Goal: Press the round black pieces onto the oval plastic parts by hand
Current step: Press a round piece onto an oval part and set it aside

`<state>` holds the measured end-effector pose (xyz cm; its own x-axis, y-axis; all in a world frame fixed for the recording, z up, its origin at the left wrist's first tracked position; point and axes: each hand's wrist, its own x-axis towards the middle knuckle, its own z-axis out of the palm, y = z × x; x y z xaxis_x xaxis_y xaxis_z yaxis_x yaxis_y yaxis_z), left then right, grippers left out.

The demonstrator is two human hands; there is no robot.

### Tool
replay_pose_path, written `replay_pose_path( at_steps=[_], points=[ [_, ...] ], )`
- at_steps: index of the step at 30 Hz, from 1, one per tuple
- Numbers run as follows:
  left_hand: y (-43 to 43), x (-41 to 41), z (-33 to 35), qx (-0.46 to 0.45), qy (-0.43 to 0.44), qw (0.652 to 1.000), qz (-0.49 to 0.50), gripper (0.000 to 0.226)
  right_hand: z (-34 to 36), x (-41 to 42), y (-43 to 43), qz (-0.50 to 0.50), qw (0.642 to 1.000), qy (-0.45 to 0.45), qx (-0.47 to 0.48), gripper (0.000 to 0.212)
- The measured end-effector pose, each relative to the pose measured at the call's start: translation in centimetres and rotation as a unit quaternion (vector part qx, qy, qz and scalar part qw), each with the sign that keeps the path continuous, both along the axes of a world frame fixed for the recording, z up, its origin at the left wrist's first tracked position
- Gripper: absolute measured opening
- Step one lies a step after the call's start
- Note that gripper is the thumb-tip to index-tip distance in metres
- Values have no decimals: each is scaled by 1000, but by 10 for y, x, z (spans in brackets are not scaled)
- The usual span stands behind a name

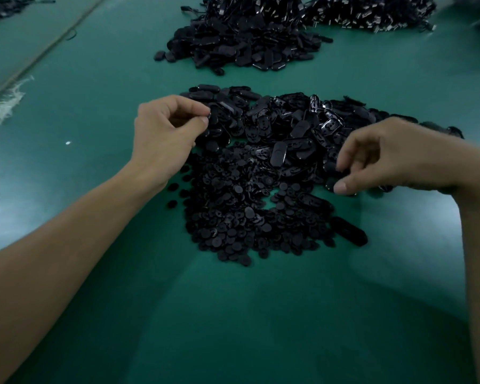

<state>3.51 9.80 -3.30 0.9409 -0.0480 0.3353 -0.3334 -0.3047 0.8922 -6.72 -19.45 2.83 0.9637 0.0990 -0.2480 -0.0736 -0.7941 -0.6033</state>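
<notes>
Head view, biggest first. What carries everything?
> Green worktop (94, 300), fills the frame. Pale strip (53, 40) runs diagonally across its far-left corner.

Heaps?
> Two at the far edge. Far heap (241, 45), centre: black oval shapes, stacked high. Pronged heap (372, 12) to its right: black bits with shiny metal showing. The two touch.

Task parts?
> Oval plastic parts (288, 126) lie spread across mid-frame, well apart from the far heap. Some are face up and glossy, some show ribbed insides. Round black pieces (227, 217) sit in a lower pile just nearer the camera. Its far edge runs into the ovals with no clean boundary. A few rounds lie strayed off its left side.

Hands?
> Both bare, both over the oval spread. Left hand (164, 134) is at the spread's left end, forearm coming in from lower left. Right hand (394, 153) is at the right end, forearm from the right edge.

Grip state?
> Left: thumb and forefinger pinch a small black piece (209, 115), other fingers curled under. Round or oval, can't tell; it's dark against the pile. Right: fingers curled down onto the parts, thumb tip low beside them, blurred. Can't tell whether that grip holds anything.

Small stuff?
> Lone oval (348, 231) lies flat at the round pile's near-right edge. White fibre scrap (3, 106) at the left border. White speck (68, 143) on bare worktop left of the left hand.
</notes>
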Motion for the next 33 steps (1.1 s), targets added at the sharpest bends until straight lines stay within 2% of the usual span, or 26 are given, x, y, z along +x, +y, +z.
replay_pose_path(
  at_steps=[2,4,10,16,21,25,29,33],
  points=[
    [0,0,0,1,-2,1000,0,20,0,0,5,20,999,38,-6,54],
    [0,0,0,2,-5,1000,-1,21,-2,1,9,31,999,28,-12,57],
    [-1,0,0,-2,-7,1000,-3,22,-7,2,27,78,995,-11,-62,26],
    [-1,-1,1,-2,-6,1000,-6,21,-5,0,26,62,992,-24,-104,11],
    [-1,0,0,-3,-2,1000,-3,20,-1,-1,11,49,995,-17,-86,19],
    [0,0,0,-6,1,1000,-3,20,2,-1,-3,15,998,-4,-58,6],
    [0,0,0,-6,2,1000,-6,19,6,-5,-4,5,999,18,-36,31],
    [0,-1,-1,-4,0,1000,-6,19,13,-11,7,41,990,130,-24,58]
  ],
)
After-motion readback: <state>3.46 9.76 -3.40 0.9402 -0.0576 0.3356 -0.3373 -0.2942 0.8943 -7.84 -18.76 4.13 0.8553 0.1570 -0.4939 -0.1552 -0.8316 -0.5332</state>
